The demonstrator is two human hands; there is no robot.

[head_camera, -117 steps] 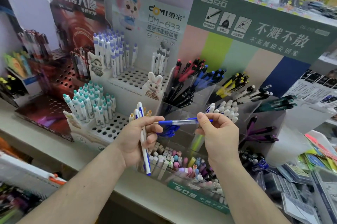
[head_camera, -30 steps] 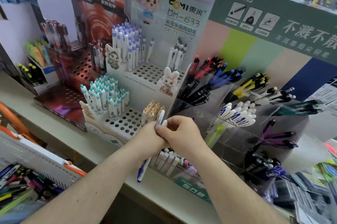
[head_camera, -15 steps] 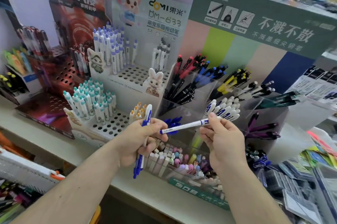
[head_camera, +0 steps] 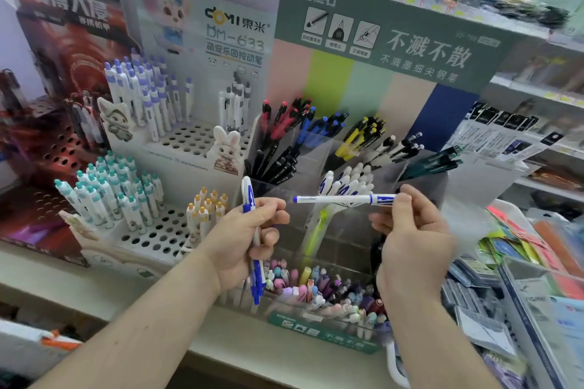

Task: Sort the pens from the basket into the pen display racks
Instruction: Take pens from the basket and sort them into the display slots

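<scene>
Holding position noted for both hands, raised apart in front of the racks. Left hand (head_camera: 249, 240): fingers curled round a small bunch of white-and-blue pens (head_camera: 252, 230), upright, tips pointing down past the heel of the palm, clip ends standing above the thumb. Exact count in the bunch unclear; at least two. Right hand (head_camera: 410, 230): thumb and fingertips pinch the clip end of a single white pen (head_camera: 338, 199), which lies level, blue tip pointing toward the left hand but not touching it.

Directly behind the single pen: clear plastic rack (head_camera: 420, 186) with angled compartments. One compartment just behind the pen holds matching white-and-blue pens (head_camera: 344, 183). Compartments above hold red-and-black pens (head_camera: 278, 126), blue pens (head_camera: 319, 126), yellow pens (head_camera: 357, 138), and dark green pens (head_camera: 439, 161) on the right. Lowest front compartment, below the hands, is packed with pastel-capped pens (head_camera: 316, 290).

Left of the clear rack: white stepped rack (head_camera: 189, 142) with rows of round holes. Upper step carries purple-capped pens (head_camera: 148, 94); lower step carries teal-capped pens (head_camera: 107, 195) and a small cluster of orange-capped pens (head_camera: 205, 208) just beside the left hand. Further left: dark red rack (head_camera: 60, 154), contents blurred.

Green sign board (head_camera: 395, 40) stands above the clear rack. All racks sit on a pale shelf (head_camera: 79, 287). Basket: only a white-and-orange edge at lower left, uncertain.
</scene>
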